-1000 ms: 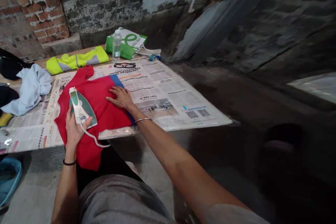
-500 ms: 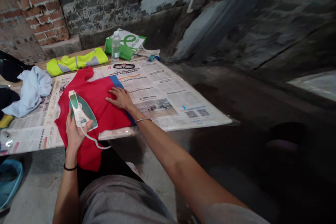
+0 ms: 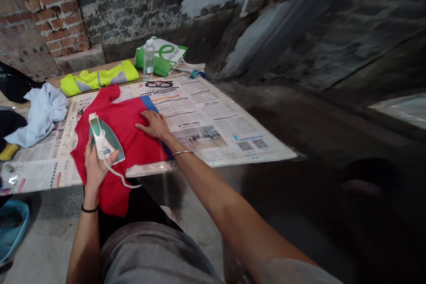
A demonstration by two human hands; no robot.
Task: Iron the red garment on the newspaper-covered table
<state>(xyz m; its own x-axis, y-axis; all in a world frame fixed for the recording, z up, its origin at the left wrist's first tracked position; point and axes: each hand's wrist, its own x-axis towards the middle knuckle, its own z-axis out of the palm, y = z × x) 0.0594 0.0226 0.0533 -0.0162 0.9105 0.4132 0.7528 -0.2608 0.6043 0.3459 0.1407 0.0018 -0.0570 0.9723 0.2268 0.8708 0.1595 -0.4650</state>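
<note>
A: In the head view, what does the left grip (image 3: 95,162) hold?

B: It is closed around an iron (image 3: 102,140), of smooth white and green plastic, with a long narrow handle. A white cord (image 3: 120,176) comes out from its near end and bends past the near edge of the bench (image 3: 262,161).

A: And where is the iron?

B: It is over the red garment (image 3: 128,117), toward the left part of the bench's near edge. The sole is hidden, so I cannot tell how fully it touches the cloth.

A: How is the right grip (image 3: 155,125)?

B: It is released, with the fingers spread on the garment, close to its blue hem (image 3: 150,104). The cloth looks soft and matt; one red part hangs down over the near edge.

A: What covers the bench?

B: Printed newspaper (image 3: 199,115), under a shiny clear film that reaches the pointed near right corner.

A: What is along the far edge?

B: A bright yellow cloth (image 3: 109,73) with grey bands, a clear bottle (image 3: 148,60) standing upright, and a green and white bag (image 3: 163,55). Black-framed glasses (image 3: 159,84) lie just nearer. Toward the left edge there is a crumpled pale blue cloth (image 3: 43,113).
</note>
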